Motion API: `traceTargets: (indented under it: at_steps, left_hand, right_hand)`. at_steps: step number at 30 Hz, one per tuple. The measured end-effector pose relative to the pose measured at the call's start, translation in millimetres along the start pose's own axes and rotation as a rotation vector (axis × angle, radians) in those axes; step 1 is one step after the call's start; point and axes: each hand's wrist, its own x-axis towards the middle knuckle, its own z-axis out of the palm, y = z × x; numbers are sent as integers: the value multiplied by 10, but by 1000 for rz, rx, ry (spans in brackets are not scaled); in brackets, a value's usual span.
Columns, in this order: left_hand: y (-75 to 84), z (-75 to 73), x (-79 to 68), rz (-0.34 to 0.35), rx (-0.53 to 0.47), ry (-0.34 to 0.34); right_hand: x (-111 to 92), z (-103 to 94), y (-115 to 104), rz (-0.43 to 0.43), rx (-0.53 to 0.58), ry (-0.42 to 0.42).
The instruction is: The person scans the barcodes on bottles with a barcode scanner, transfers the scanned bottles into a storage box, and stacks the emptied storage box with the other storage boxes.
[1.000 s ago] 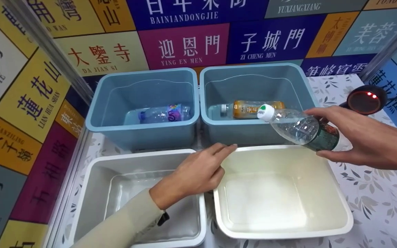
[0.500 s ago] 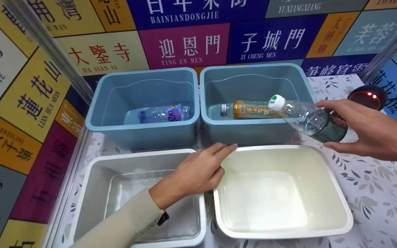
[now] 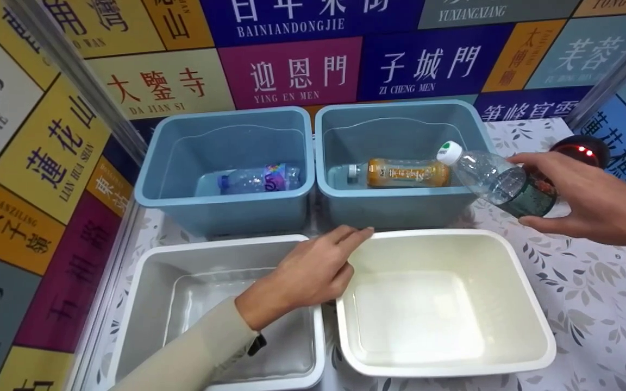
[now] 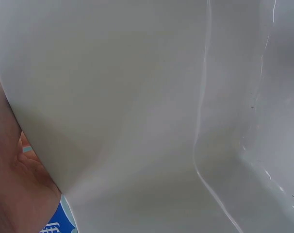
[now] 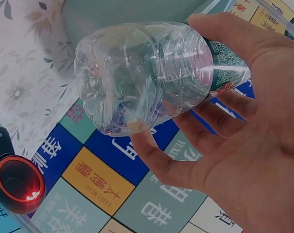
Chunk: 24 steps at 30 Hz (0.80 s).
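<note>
My right hand (image 3: 584, 198) grips a clear plastic bottle (image 3: 487, 174) with a white cap and a dark green label. Thumb and fingers hold it around its label and base end. The bottle tilts, its cap pointing up and left over the right corner of the right blue bin (image 3: 400, 209). In the right wrist view the bottle's bare base (image 5: 103, 82) faces the camera. My left hand (image 3: 307, 266) rests at the neighbouring rims of the grey-white bin (image 3: 150, 293) and the cream bin (image 3: 527, 304), index finger extended. The left wrist view shows part of that palm (image 4: 25, 189) beside a rim.
An orange-labelled bottle (image 3: 408, 172) lies in the right blue bin. A bottle with a purple label (image 3: 275, 178) lies in the left blue bin (image 3: 226, 203). Behind the right hand stands a dark round device (image 3: 579, 152) with red lights. Printed panels (image 3: 291, 70) enclose the leaf-patterned table (image 3: 606, 304).
My right hand has moved the bottle right and slightly up, away from over the right blue bin's front and the cream bin. My left hand has stayed in place.
</note>
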Motion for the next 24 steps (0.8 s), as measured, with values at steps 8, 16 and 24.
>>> traceTargets:
  at_steps: [8, 16, 24]
  left_hand:
    - [-1, 0, 3, -6, -5, -8]
    - [-1, -4, 3, 4, -15, -17]
    - [-2, -7, 6, 8, -13, -8]
  right_hand:
    - [61, 23, 151, 29, 18, -9]
    - [91, 34, 330, 83, 68, 10]
    - [100, 43, 487, 86, 49, 44]
